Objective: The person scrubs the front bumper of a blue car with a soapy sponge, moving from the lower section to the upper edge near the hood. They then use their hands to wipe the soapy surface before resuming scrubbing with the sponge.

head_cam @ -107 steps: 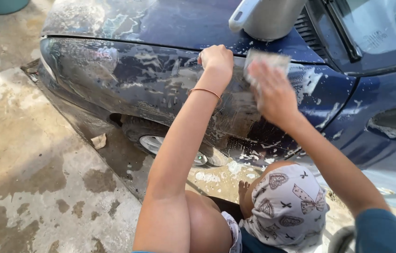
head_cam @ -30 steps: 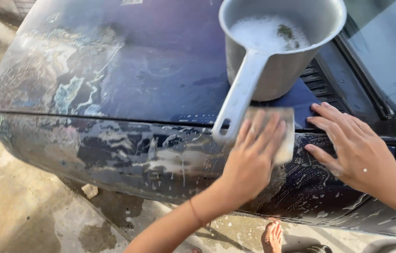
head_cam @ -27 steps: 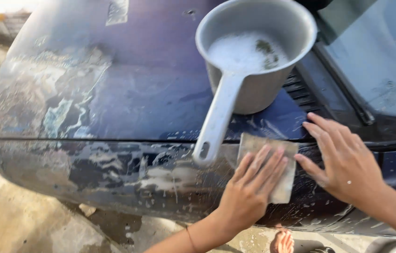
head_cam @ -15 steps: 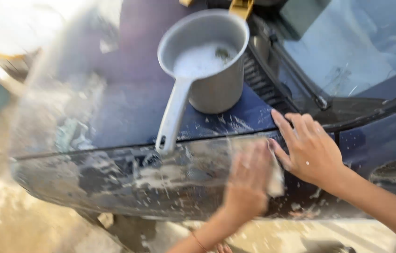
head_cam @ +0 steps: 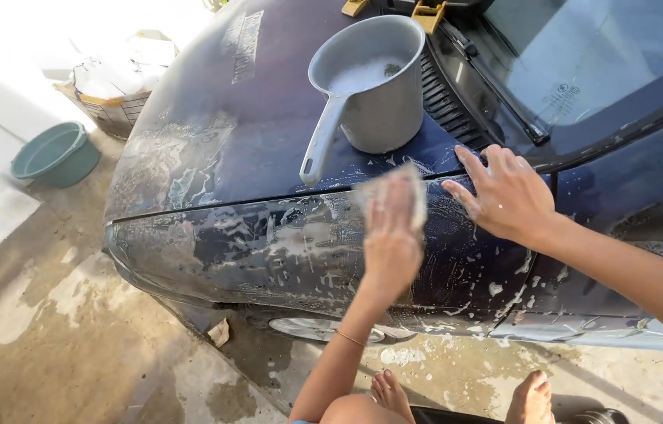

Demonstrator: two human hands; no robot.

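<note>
My left hand [head_cam: 390,239] presses a pale sponge [head_cam: 418,196] against the soapy side of a dark blue car's fender [head_cam: 269,243], just under the bonnet edge; hand and sponge are blurred by motion. My right hand [head_cam: 508,192] lies flat on the fender beside it, fingers spread, holding nothing. On the bonnet above the sponge stands a grey long-handled dipper [head_cam: 378,94] with foamy water in it, its handle pointing toward me.
The windscreen and a wiper [head_cam: 496,94] are at the upper right. A green basin [head_cam: 55,153] and a lined basket [head_cam: 116,86] stand on the wet concrete to the left. The front wheel [head_cam: 308,328] and my bare feet [head_cam: 390,392] are below.
Both hands have moved up from the fender above the wheel to just below the bonnet edge. My left hand keeps rubbing the sponge there while my right hand stays flat beside it.
</note>
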